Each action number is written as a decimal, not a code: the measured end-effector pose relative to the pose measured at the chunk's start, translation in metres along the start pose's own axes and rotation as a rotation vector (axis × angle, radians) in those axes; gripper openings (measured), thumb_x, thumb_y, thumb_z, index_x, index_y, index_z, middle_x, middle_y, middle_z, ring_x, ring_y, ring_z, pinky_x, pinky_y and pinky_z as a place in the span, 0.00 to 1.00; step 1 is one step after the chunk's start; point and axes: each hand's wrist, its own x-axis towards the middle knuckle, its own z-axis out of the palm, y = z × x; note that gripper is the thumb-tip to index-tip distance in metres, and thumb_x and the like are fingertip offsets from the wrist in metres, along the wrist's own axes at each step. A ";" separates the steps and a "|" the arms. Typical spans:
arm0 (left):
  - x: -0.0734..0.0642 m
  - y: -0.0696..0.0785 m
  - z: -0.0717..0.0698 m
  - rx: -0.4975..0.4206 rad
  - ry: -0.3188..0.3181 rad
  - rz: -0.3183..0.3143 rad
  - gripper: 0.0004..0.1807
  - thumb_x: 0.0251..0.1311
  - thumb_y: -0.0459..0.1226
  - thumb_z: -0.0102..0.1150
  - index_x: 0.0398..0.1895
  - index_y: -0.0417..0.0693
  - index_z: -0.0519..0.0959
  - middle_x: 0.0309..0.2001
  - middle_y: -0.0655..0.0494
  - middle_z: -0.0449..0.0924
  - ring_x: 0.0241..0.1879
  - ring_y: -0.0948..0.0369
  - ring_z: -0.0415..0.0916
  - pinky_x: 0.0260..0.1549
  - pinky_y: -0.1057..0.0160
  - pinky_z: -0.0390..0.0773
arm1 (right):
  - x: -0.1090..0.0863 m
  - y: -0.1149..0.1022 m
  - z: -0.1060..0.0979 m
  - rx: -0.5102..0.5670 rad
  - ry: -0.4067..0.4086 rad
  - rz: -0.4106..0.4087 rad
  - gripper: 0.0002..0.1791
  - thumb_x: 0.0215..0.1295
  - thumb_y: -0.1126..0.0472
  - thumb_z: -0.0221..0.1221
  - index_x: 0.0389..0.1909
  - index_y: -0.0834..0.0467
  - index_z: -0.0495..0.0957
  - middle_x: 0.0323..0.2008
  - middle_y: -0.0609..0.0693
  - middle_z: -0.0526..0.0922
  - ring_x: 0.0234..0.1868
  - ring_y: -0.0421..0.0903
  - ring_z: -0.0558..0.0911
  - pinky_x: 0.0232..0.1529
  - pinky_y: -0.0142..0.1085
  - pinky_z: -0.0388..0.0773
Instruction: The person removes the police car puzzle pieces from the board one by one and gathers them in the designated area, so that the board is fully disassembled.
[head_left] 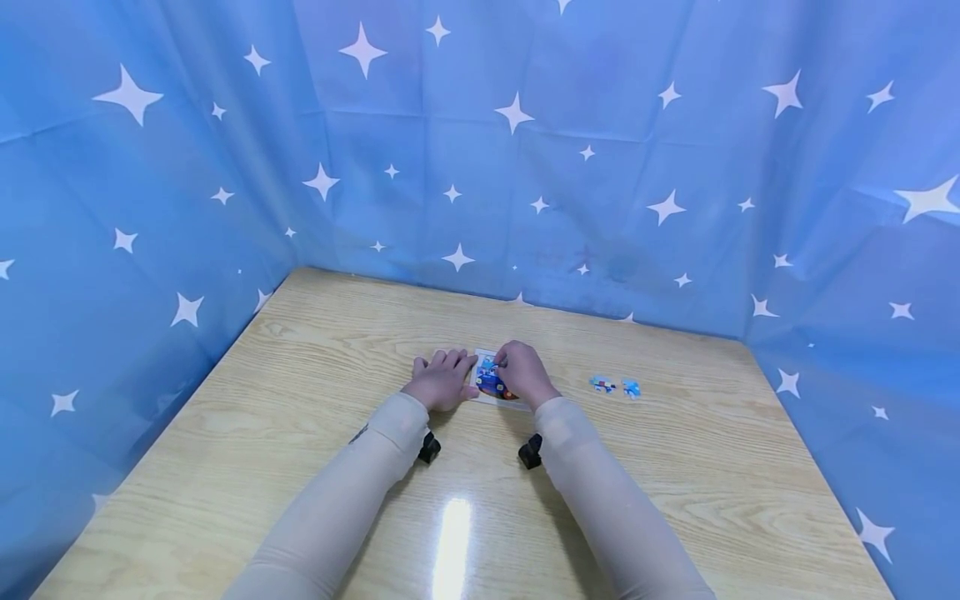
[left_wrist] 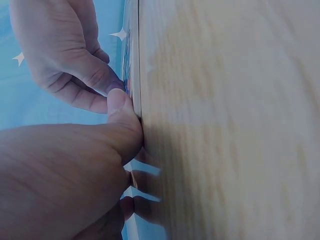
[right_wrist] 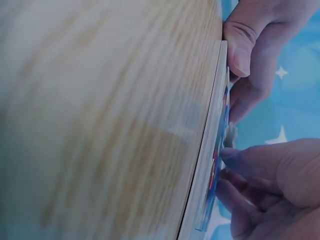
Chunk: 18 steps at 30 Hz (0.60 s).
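Note:
A small jigsaw puzzle [head_left: 491,385] with a colourful vehicle picture in a white frame lies flat on the table. My left hand [head_left: 444,381] rests at its left side, fingers spread, and the left thumb [left_wrist: 120,107] presses on the frame's edge. Over the picture, my right hand [head_left: 522,372] pinches a small puzzle piece [right_wrist: 230,135] between thumb and fingers, tilted up from the picture's surface. Much of the puzzle's right part is hidden under the right hand.
Two loose blue puzzle pieces, one with red and white [head_left: 602,383] and a lighter one [head_left: 631,388], lie to the right on the wooden table [head_left: 300,400]. A blue curtain with white stars [head_left: 480,150] surrounds the table's back and sides.

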 end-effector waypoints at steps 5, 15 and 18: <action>-0.001 -0.001 0.000 -0.006 0.002 0.001 0.41 0.73 0.63 0.40 0.84 0.63 0.46 0.82 0.57 0.44 0.76 0.52 0.48 0.62 0.38 0.55 | 0.000 0.001 0.001 0.009 0.017 0.005 0.03 0.69 0.69 0.63 0.39 0.64 0.83 0.48 0.58 0.83 0.47 0.53 0.81 0.51 0.46 0.78; 0.001 -0.001 0.002 -0.006 0.013 0.004 0.40 0.74 0.62 0.42 0.83 0.63 0.47 0.82 0.56 0.45 0.76 0.52 0.48 0.63 0.36 0.54 | 0.002 0.006 0.002 0.044 0.010 -0.002 0.02 0.68 0.69 0.63 0.39 0.63 0.83 0.47 0.57 0.83 0.44 0.52 0.81 0.48 0.46 0.79; 0.001 -0.001 0.003 -0.005 0.008 0.001 0.40 0.74 0.62 0.42 0.83 0.63 0.47 0.82 0.57 0.44 0.76 0.52 0.47 0.64 0.36 0.53 | 0.001 0.006 0.001 0.059 0.004 0.001 0.02 0.69 0.69 0.63 0.39 0.62 0.83 0.47 0.57 0.83 0.43 0.51 0.81 0.47 0.46 0.79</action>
